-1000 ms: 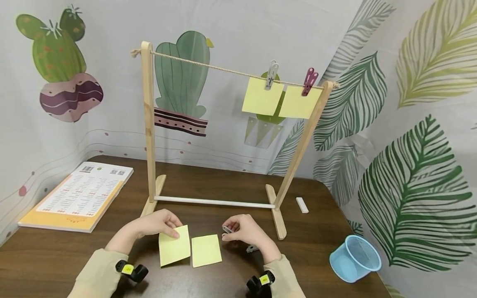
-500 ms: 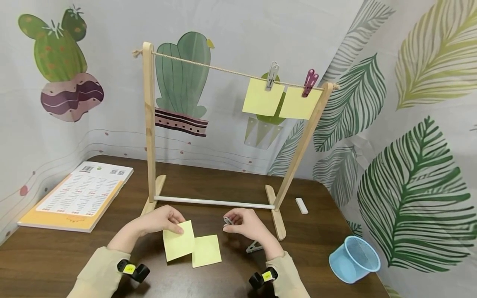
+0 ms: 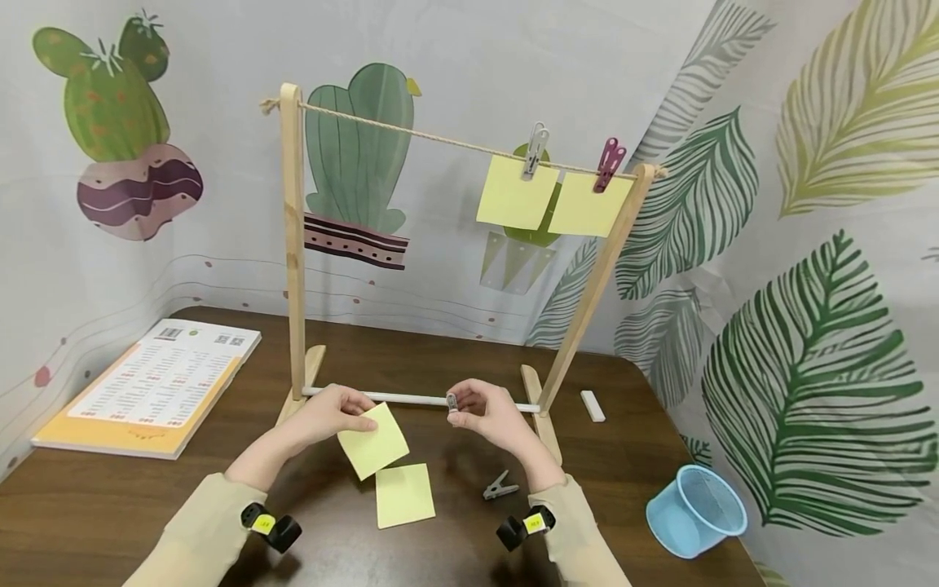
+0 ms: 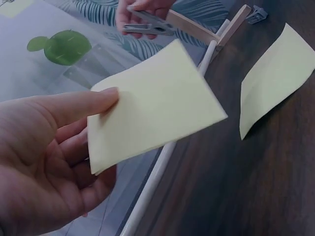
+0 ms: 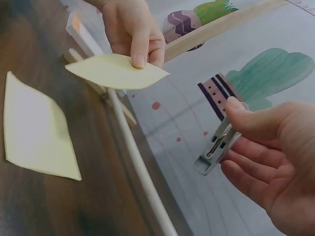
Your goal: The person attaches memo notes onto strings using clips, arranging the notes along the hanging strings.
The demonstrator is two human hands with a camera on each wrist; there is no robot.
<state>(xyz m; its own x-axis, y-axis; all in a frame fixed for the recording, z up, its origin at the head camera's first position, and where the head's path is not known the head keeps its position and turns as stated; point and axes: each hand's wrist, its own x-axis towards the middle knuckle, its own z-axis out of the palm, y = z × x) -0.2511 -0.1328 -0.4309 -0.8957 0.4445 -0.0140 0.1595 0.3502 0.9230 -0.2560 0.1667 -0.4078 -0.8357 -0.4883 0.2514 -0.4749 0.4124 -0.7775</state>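
Note:
A yellow sticky note (image 3: 374, 444) is pinched by its edge between the thumb and fingers of my left hand (image 3: 333, 414), raised off the table. In the left wrist view the note (image 4: 157, 103) tilts away from the palm. My right hand (image 3: 487, 414) pinches a grey clothespin (image 5: 216, 147) between thumb and fingers. Another yellow note (image 3: 405, 496) lies on the table below the hands, and a second grey clothespin (image 3: 500, 487) lies to its right. On the rope (image 3: 411, 130) hang two yellow notes, held by a grey clothespin (image 3: 535, 152) and a purple clothespin (image 3: 609, 165).
A wooden stand (image 3: 295, 244) with a white crossbar (image 3: 418, 399) carries the rope. At left lies a book (image 3: 154, 383). A white block (image 3: 592, 406) and a blue mesh basket (image 3: 693, 514) are on the right. Patterned cloth covers the wall behind.
Both hands have risen and moved forward toward the stand. The note in my left hand has shifted up and right. The clothespin on the table has come into full sight.

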